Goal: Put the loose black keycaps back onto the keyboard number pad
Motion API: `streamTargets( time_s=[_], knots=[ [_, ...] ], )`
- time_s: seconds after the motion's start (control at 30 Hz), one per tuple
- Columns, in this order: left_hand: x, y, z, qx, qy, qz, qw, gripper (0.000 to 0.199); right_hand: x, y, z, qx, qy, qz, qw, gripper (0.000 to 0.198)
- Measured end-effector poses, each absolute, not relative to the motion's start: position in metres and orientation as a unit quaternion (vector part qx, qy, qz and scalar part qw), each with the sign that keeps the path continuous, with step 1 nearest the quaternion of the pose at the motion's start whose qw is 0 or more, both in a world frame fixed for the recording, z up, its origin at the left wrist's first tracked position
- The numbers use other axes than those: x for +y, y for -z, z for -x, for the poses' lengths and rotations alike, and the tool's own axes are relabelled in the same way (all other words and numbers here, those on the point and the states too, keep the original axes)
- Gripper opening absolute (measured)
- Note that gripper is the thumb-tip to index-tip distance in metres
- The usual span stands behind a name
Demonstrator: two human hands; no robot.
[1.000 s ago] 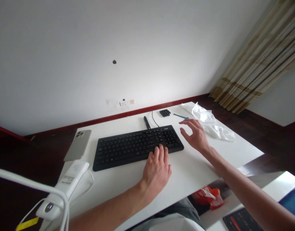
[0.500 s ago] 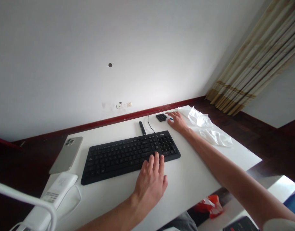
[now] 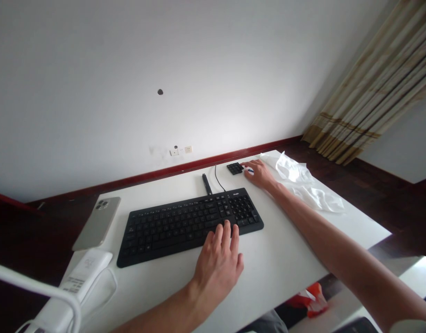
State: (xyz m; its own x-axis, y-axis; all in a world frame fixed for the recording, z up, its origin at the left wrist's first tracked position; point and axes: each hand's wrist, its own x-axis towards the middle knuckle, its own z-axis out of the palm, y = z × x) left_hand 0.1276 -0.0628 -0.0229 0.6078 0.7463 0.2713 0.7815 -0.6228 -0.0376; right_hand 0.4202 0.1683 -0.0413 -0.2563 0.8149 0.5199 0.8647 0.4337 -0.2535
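Observation:
A black keyboard lies across the white table. My left hand rests palm down at the keyboard's front edge, its fingertips on the keys near the number pad. My right hand is stretched to the far side of the table. Its fingers are closed around a thin blue tool. A small black block of keycaps lies just left of that hand.
A phone lies face down at the table's left edge. A white charger with cable sits near the front left corner. A black stick and the keyboard cable lie behind the keyboard. Crumpled clear plastic covers the far right corner.
My right hand reached from above the number pad to the far side of the table and closed on the blue tool. My left hand stayed on the keyboard.

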Motion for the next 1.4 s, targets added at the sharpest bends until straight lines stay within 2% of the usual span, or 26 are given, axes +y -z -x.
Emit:
streamTargets(
  time_s=[0.47,0.73,1.17,1.27,1.4],
  knots=[
    [-0.061,0.014,-0.126,-0.423,0.102,0.898,0.072,0.059,0.167,0.038,-0.422,-0.787,0.039,0.542,0.291,0.029],
    [-0.061,0.016,-0.126,-0.424,0.099,0.897,0.072,0.060,0.158,0.023,-0.430,-0.802,0.036,0.539,0.255,0.019],
    [-0.063,0.015,-0.126,-0.428,0.097,0.896,0.068,0.059,0.154,0.010,-0.445,-0.821,-0.051,0.538,0.183,0.009],
    [-0.062,0.015,-0.126,-0.428,0.095,0.896,0.067,0.058,0.149,0.004,-0.446,-0.824,-0.057,0.535,0.179,0.014],
    [-0.061,0.014,-0.126,-0.423,0.094,0.898,0.071,0.057,0.142,-0.001,-0.444,-0.829,-0.072,0.527,0.174,0.044]
  ],
)
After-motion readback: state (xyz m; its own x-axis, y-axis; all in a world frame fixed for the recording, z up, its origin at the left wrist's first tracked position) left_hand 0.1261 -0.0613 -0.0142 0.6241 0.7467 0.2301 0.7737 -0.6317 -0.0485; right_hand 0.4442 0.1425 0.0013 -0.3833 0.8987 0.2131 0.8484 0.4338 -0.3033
